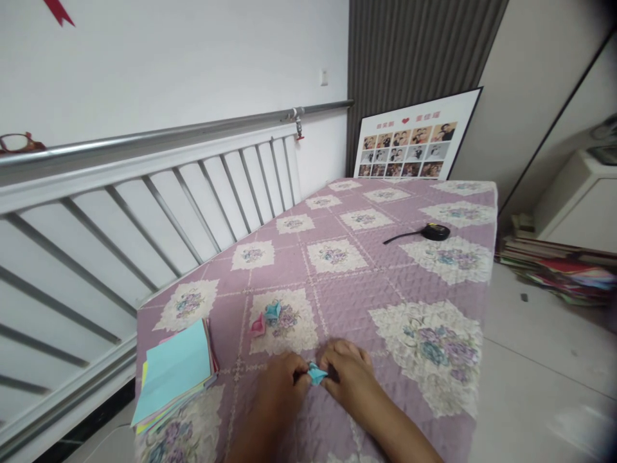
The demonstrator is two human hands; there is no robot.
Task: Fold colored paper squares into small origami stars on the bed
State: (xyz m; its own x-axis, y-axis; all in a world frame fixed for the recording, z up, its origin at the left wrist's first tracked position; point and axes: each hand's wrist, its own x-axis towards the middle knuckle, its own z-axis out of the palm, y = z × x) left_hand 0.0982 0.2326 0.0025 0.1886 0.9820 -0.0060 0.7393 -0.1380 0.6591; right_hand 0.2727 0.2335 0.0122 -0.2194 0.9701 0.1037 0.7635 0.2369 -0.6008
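In the head view, the blue paper (317, 374), small and folded, sits between the fingertips of the two hands, near the front of the table (337, 292). Its wider direction seems to run roughly from hand to hand; the finer folds are too small to tell. The left hand (284, 382) pinches it at its left side with thumb and finger, and the right hand (349, 373) pinches it at its right side, the other fingers curled in. Neither hand looks clearly nearer, since both touch it, and their fingertips hide part of its edges. Just beyond the left hand, and a little to the left of the blue paper, lie a pink shape (258, 325) and a blue shape (272, 311), side by side, the blue one slightly farther off; whether they touch is hard to say. The left hand is the nearer one to both. Farther left, apart from that hand, a stack (178, 360) of coloured sheets rests by the table's edge, pale blue on top, with yellow and pink edges showing beneath. Well beyond the right hand and to the right lies a black tape measure (436, 231), its strap trailing leftward, while a radiator (159, 222) runs along the left side of the table
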